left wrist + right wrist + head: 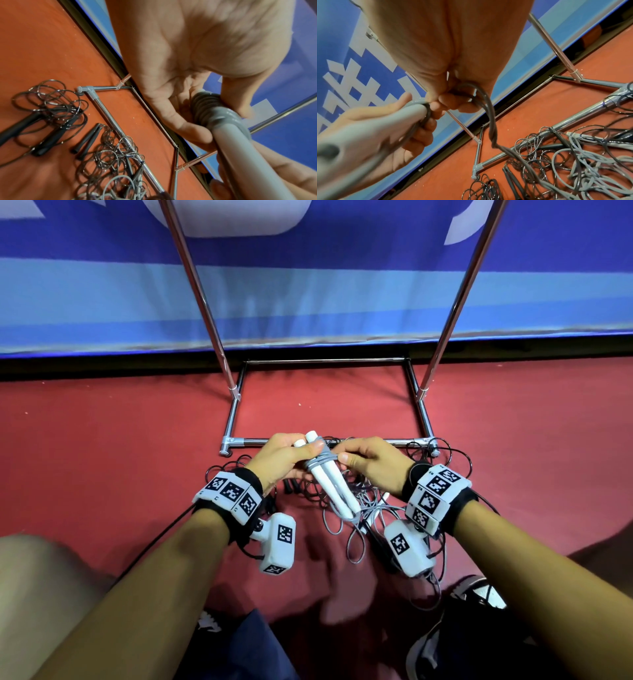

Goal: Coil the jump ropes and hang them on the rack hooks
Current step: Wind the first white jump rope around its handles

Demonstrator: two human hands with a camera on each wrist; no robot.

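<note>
The upper part of the rack (pixel 346 441) was cut off at the top of the head view, so its hooks could not be seen; only two slanting chrome poles and the rectangular base frame on the red floor (pixel 102 433) showed. In the wrist views the palms filled much of each picture and hid most of the grip.

The left hand (pixel 281 457) was closed around a pair of white handles (pixel 330 481) held side by side above the floor, just in front of the rack's near bar, their tips poking out past the fingers. Grey cord (pixel 323 457) was wound in tight turns around the handles near that hand. The right hand (pixel 371 462) pinched a strand of this cord between thumb and fingers beside the wraps, and the rest trailed down to the floor.

Below the hands lay a tangled heap of loose ropes (pixel 373 515), grey and dark loops overlapping so that single ropes could not be told apart. Some loops lay over the rack's near bar. Two pairs of black handles (pixel 49 136) rested on the floor to the left.

Behind the rack stood a blue banner (pixel 308 302) with large white characters, cut off and unreadable. Both wrists wore bands with square black-and-white markers. A shoe (pixel 455 628) showed at the lower right.
</note>
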